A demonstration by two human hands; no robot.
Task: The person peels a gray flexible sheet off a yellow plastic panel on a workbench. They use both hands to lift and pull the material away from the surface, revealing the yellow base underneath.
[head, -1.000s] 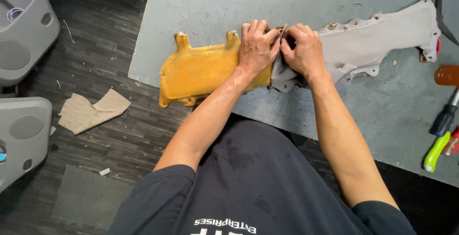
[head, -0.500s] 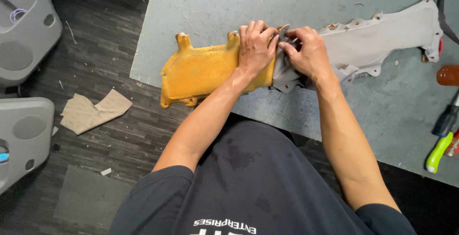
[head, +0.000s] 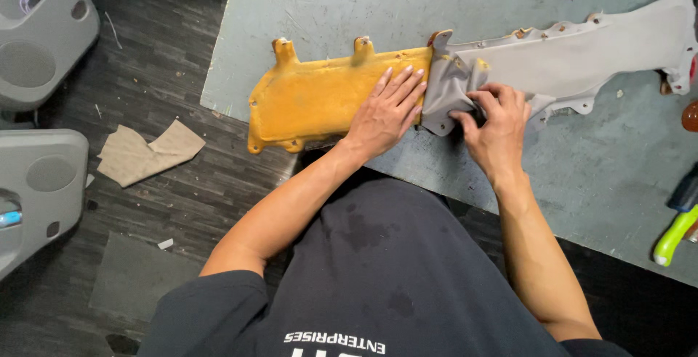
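While the left hand (head: 385, 113) lies flat, fingers spread and together with the palm pressed down, on the yellow foam-coated panel (head: 320, 102), the right hand (head: 494, 121) is closed on a bunched fold of the grey fabric cover (head: 567, 62) just beside it. That panel lies lengthwise on the grey-green bench (head: 349, 8), its bare yellow end stretching away beyond the left hand's wrist side toward the bench's edge, with two small tabs on the far rim above the left fingers. From the left fingertips onward the same long piece is wrapped in the grey fabric, which runs on past the right hand's knuckles to the far end of the bench. The fabric is wrinkled where the right fingers pinch it, between the two hands, and the hands sit near each other without touching. Past the right forearm, at the bench's near edge, lies a tool with a lime-green handle (head: 672, 237). Well off beyond the left elbow, on the dark wood floor (head: 182, 197), lies a tan scrap of material (head: 145, 152), and further out stand grey moulded door panels (head: 40, 37).
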